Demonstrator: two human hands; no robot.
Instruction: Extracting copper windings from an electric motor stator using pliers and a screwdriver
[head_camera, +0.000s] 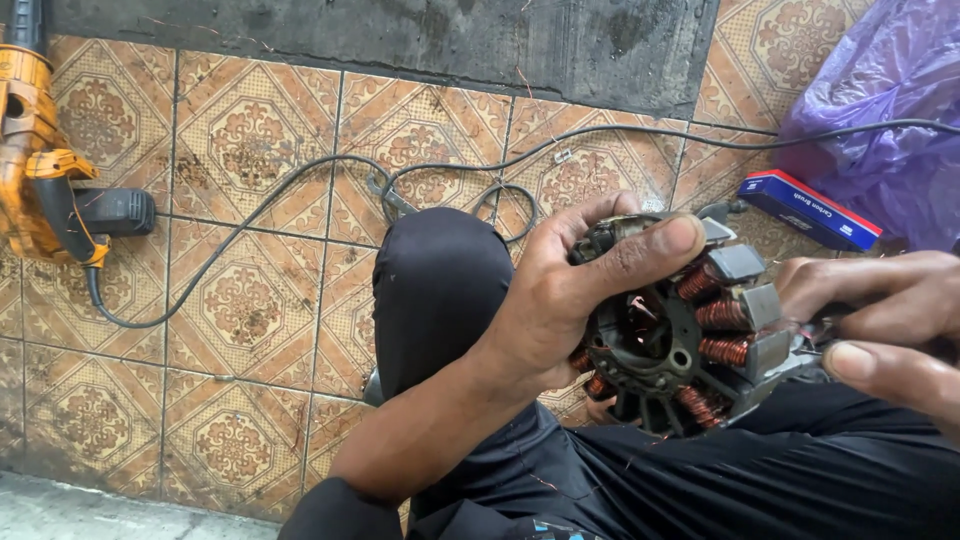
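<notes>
I saw the patterned tile floor (250, 300) filling most of the view, with my dark trouser leg (440, 290) bent up at the middle. A purple plastic bag (880, 110) lay at two o'clock, and an orange power tool (30, 150) sat at nine o'clock, its black cable (300, 190) trailing across the tiles. The stator (680, 320), a dark ring of copper-wound poles, was held above my lap at three o'clock. My left hand (570, 300) had its grip clamped on the stator, thumb across the upper rim. My right hand (880, 320) touched the stator's right edge; its grip pinched something thin there, though I could not tell what. A small blue and red box (810, 210) lay just beside the bag.
</notes>
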